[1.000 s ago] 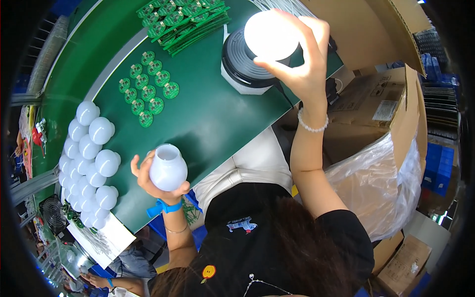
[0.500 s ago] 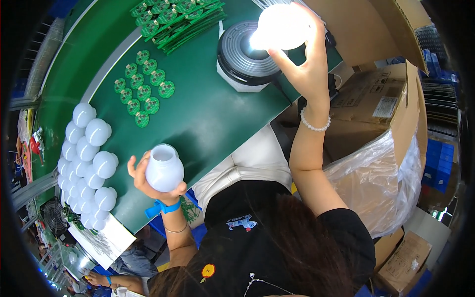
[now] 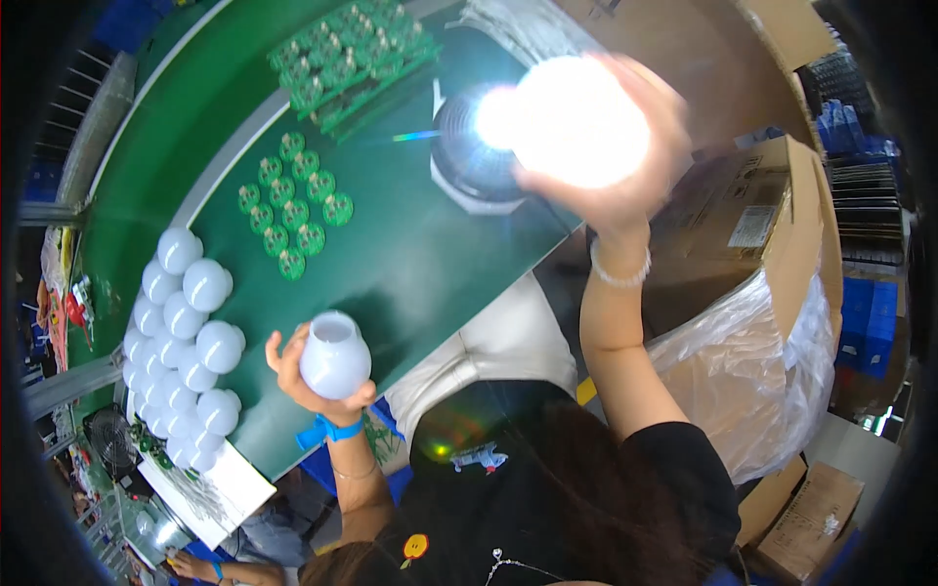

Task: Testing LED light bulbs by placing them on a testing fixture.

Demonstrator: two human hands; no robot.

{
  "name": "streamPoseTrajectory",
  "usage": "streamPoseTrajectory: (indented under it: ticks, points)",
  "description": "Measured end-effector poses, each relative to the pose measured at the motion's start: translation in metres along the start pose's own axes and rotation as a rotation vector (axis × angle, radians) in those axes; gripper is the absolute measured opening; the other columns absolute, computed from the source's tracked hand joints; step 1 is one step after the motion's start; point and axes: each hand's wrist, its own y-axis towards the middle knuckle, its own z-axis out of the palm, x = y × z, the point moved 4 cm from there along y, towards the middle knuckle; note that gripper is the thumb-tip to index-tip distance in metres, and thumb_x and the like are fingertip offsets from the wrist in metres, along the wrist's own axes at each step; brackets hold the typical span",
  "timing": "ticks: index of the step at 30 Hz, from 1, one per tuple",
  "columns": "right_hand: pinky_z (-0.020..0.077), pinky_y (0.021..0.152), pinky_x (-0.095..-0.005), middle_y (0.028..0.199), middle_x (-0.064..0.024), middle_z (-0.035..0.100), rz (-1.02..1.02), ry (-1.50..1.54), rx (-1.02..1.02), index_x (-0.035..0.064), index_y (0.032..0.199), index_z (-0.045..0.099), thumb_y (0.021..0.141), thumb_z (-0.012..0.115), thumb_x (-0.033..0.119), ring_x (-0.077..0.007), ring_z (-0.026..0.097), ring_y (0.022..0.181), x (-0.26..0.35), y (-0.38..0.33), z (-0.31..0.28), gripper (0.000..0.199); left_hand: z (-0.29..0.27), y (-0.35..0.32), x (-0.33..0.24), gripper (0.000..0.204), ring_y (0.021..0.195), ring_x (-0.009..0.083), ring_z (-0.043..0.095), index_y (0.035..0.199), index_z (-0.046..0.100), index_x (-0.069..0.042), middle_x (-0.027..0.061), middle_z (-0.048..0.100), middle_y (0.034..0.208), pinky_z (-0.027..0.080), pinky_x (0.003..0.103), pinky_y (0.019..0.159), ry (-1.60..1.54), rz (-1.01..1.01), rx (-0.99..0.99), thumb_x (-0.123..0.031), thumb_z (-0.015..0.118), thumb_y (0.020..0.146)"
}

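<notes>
My left hand (image 3: 315,396) holds a white, round bulb cover (image 3: 335,369) just above the near edge of the green table. The cover's wide open neck points up and away from me, and it looks hollow. My right hand (image 3: 660,161), smeared by motion, is wrapped around a glowing light bulb (image 3: 581,122). Its glare washes out the bulb's outline and part of my fingers. Left of the bulb stands a dark round device with a ribbed top (image 3: 457,161), partly hidden by the glare. I cannot tell whether the bulb touches it.
Small round green circuit boards (image 3: 295,213) lie in rows mid-table. Behind them are stacked circuit board panels (image 3: 357,59). Several white bulb covers (image 3: 184,314) cluster at the left. An open cardboard box (image 3: 723,210) with a plastic liner stands right. Another person's hand (image 3: 191,565) shows lower left.
My right hand has brought the lit bulb nearer to me and slightly right, and its glare is wider. The whole view has shifted a little. My left hand still grips the bulb cover.
</notes>
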Motion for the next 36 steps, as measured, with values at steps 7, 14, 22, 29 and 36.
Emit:
streamPoseTrajectory:
  ticks: [7,14,22,29,36]
  points:
    - [0.0493,0.079,-0.0323,0.112,-0.0187,0.046,-0.01,-0.688,-0.352,-0.0035,0.124,0.034,0.072,0.072,0.027,-0.0272,0.053,0.097,-0.024,0.09,-0.129,0.071,0.001,0.002,-0.006,0.085,0.094,0.0277,0.054,0.112,0.044,-0.002,0.0132,0.057,0.097,0.03,0.049,0.095,0.032,0.02,0.036,-0.072,0.057,0.066]
    - [0.0408,0.089,-0.0313,0.12,-0.019,0.048,0.385,-0.292,-0.187,-0.0046,0.124,0.041,0.077,0.067,0.01,-0.0252,0.05,0.103,-0.03,0.111,-0.122,0.056,0.003,0.004,-0.016,0.09,0.109,0.029,0.046,0.118,0.042,0.002,0.0161,0.049,0.108,0.039,0.041,0.09,-0.028,-0.082,0.013,-0.072,0.054,0.069]
    - [0.0419,0.09,-0.0386,0.122,-0.0182,0.047,0.232,0.676,0.812,0.0027,0.126,0.046,0.072,0.069,0.034,-0.0327,0.05,0.107,0.107,0.016,-0.008,0.066,0.028,0.026,-0.054,0.065,0.103,0.0264,0.052,0.125,0.041,-0.006,0.015,0.055,0.109,0.039,0.042,0.093,-1.377,-0.95,-0.257,-0.06,0.034,0.088]
    - [0.0429,0.087,-0.0381,0.115,-0.022,0.044,0.594,0.68,0.462,-0.0003,0.123,0.032,0.053,0.085,0.037,-0.0346,0.049,0.102,0.141,-0.051,0.021,0.095,0.037,0.017,-0.086,0.073,0.108,0.0284,0.048,0.13,0.036,-0.01,0.0163,0.051,0.116,0.04,0.043,0.093,-1.624,-0.965,-0.067,-0.067,0.033,0.084]
    - [0.0383,0.092,-0.0363,0.119,-0.0135,0.039,0.624,0.479,-0.083,0.0016,0.119,0.036,0.063,0.072,0.012,-0.0239,0.046,0.105,0.045,-0.048,-0.004,0.068,0.032,-0.003,-0.057,0.092,0.111,0.0272,0.048,0.13,0.031,-0.004,0.0164,0.048,0.12,0.036,0.04,0.096,-0.849,-0.806,-0.027,-0.071,0.053,0.071]
